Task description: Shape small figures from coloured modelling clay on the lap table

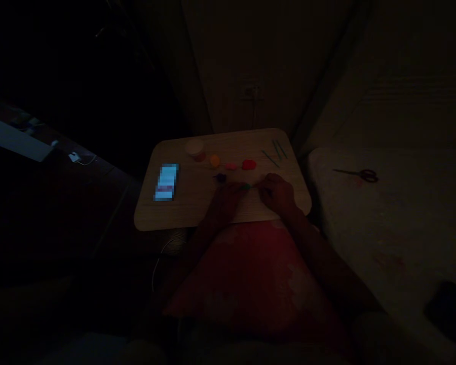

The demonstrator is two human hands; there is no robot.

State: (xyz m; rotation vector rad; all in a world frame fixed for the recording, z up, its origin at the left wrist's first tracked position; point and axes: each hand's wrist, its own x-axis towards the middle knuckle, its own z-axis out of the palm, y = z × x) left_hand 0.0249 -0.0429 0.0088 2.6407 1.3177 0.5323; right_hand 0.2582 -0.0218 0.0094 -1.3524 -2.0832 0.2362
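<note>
The picture is very dark. Over the near part of a small wooden table (pixel 190 210), my left hand (pixel 228 198) has its fingertips closed on a small green piece (pixel 245 186) that looks like modelling clay. Just to the right, my right hand (pixel 278 192) is in a pinch, a thin stick-like thing (pixel 255 185) pointing from its fingertips towards the green piece. Whether the two touch, I cannot tell. Beyond the hands lie a dark purple lump (pixel 221 178), an orange lump (pixel 215 161), a pink piece (pixel 231 166) and a red lump (pixel 249 165).
Thin green sticks (pixel 277 151) lie at the table's far right, a lidded tub (pixel 196 150) stands at its back left. A lit phone (pixel 166 182) is on the left side. Scissors (pixel 359 175) rest on a pale surface to the right. A red cushion (pixel 251 274) covers my lap.
</note>
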